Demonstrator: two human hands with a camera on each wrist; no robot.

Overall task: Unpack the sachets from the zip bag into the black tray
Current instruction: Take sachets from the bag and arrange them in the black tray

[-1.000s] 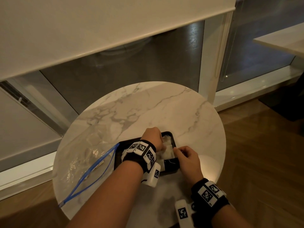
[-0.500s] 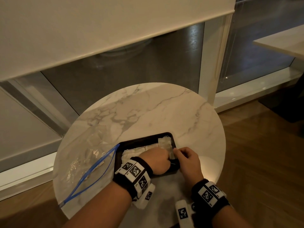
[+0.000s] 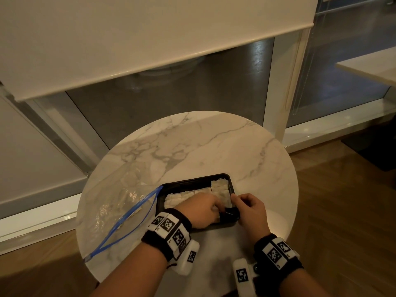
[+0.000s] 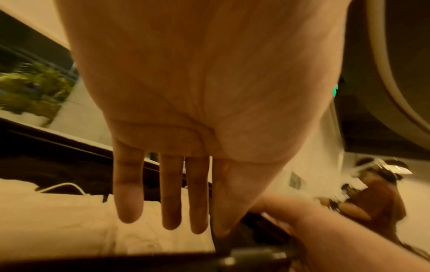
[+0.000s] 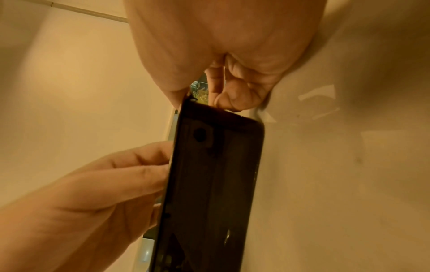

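The black tray (image 3: pixel 192 180) sits on the near half of a round marble table (image 3: pixel 203 146), with white sachets (image 3: pixel 220 186) lying flat in it. My left hand (image 3: pixel 201 209) lies inside the tray; in the left wrist view its fingers (image 4: pixel 174 211) are straight and rest on the sachets (image 4: pixel 69 220). My right hand (image 3: pixel 248 209) pinches the tray's near right corner. In the right wrist view its curled fingers (image 5: pixel 230 88) hold the rim of the tray (image 5: pixel 216 184). The clear zip bag (image 3: pixel 120 202), blue zip open, lies flat left of the tray.
The table edge runs close behind both wrists. A window frame and roller blind (image 3: pixel 150 39) stand beyond the table. Another tabletop (image 3: pixel 368 67) shows at the far right, over wooden floor. A second person (image 4: pixel 377 193) appears far off in the left wrist view.
My left hand has drawn back from the tray's far right part to its near side, sliding over the sachets. The right hand has stayed on the tray's corner.
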